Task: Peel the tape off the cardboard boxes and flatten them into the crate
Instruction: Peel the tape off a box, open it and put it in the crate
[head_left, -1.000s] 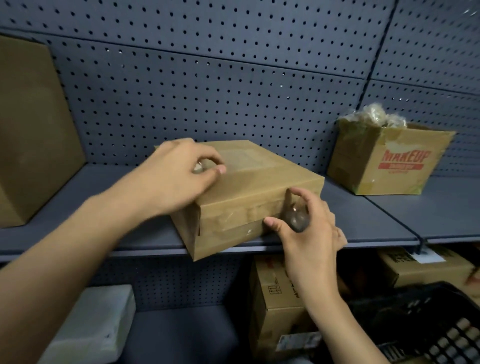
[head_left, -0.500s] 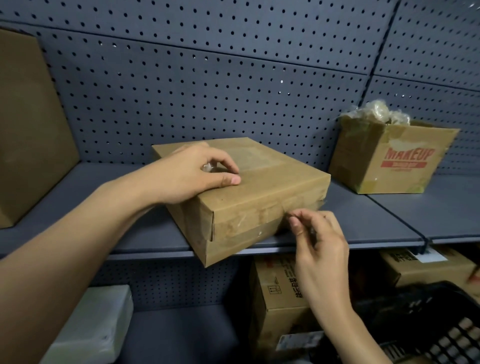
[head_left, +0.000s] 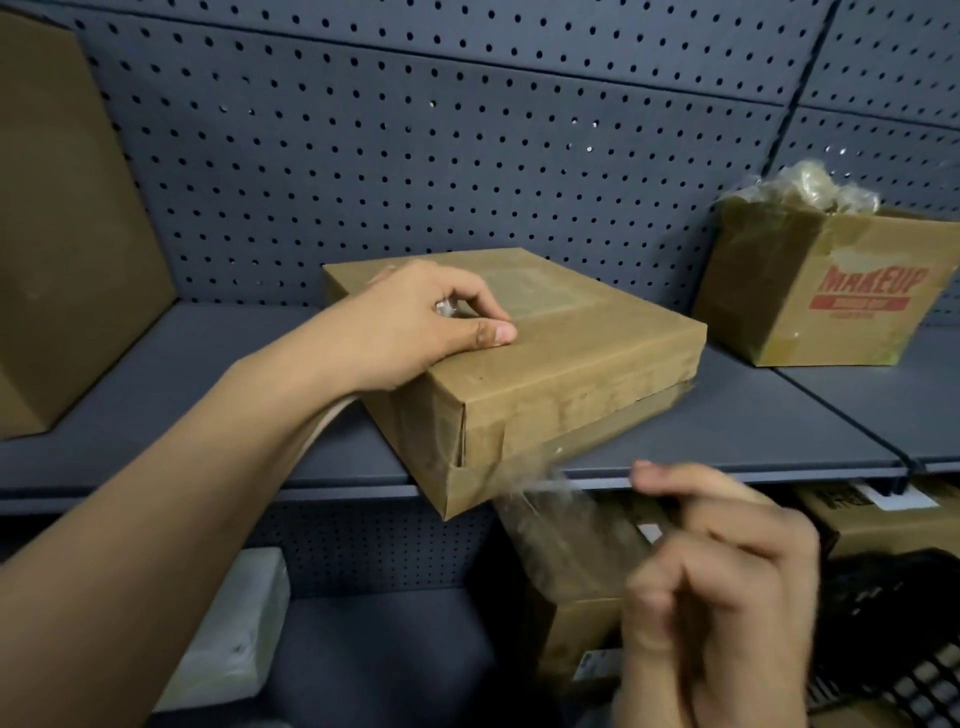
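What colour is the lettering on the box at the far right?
Red lettering on the brown box; head view.

shelf: dark grey metal shelf (head_left: 727, 431) | left: large plain brown cardboard box (head_left: 67, 260) | centre: flat brown taped cardboard box (head_left: 571, 353), askew, near corner overhanging the front edge | right: open brown cardboard box printed MAKEUP in red (head_left: 831, 296) (crumpled wads on top), apart from the flat one

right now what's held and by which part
Right hand pinches the tape strip by its peeled end; left hand, resting on the box, grips a clear wad.
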